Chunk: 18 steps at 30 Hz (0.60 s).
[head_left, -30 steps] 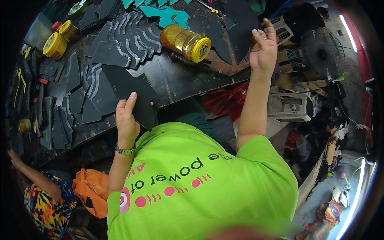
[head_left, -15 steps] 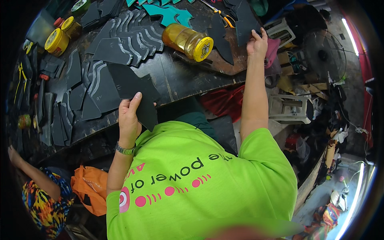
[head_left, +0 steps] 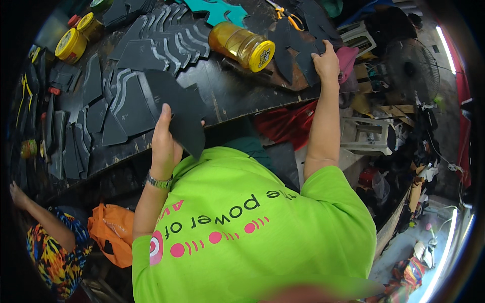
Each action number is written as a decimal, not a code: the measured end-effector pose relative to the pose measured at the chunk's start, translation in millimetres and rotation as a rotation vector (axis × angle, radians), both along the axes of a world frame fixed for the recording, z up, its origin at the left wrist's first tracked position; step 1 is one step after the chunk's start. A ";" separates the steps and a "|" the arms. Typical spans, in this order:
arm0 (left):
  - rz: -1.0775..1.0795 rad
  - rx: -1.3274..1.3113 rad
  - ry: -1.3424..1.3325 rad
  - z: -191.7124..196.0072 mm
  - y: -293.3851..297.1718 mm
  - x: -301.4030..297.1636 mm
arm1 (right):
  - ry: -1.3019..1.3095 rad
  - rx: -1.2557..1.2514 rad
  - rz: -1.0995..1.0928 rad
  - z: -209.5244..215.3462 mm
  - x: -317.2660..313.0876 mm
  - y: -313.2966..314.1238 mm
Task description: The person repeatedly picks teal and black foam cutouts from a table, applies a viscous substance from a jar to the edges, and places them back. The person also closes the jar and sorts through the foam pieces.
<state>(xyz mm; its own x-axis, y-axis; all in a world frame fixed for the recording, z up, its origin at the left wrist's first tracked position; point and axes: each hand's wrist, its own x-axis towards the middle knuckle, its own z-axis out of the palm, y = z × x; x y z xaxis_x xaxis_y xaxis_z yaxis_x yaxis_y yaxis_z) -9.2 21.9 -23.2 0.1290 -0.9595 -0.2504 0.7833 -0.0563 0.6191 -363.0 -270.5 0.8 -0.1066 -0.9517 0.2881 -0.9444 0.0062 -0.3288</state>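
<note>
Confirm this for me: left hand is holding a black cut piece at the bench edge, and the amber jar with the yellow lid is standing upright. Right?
Not quite. The amber jar lies on its side, as the head view shows. The left hand does hold the black cut piece at the bench edge.

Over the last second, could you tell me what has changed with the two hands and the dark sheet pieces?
The right hand has reached farther across the bench and now rests on the dark cut pieces beyond the amber jar. The left hand keeps its grip on the large dark sheet piece, which appears lifted slightly. The jar, yellow tins and laid-out pieces stayed put.
</note>
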 end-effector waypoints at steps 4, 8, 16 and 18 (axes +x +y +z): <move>-0.164 -0.168 0.150 -2.5 -8.2 3.8 | 0.267 0.031 -0.031 12.1 16.5 17.1; -0.171 -0.135 0.234 -1.1 -7.3 1.2 | 0.204 -0.041 -0.001 39.8 39.0 35.4; -0.208 -0.203 0.166 3.5 -10.9 -5.5 | -0.867 0.236 0.902 89.4 133.0 150.7; -0.146 -0.136 0.081 6.7 -6.1 -9.2 | -0.507 0.190 0.964 80.3 160.7 175.2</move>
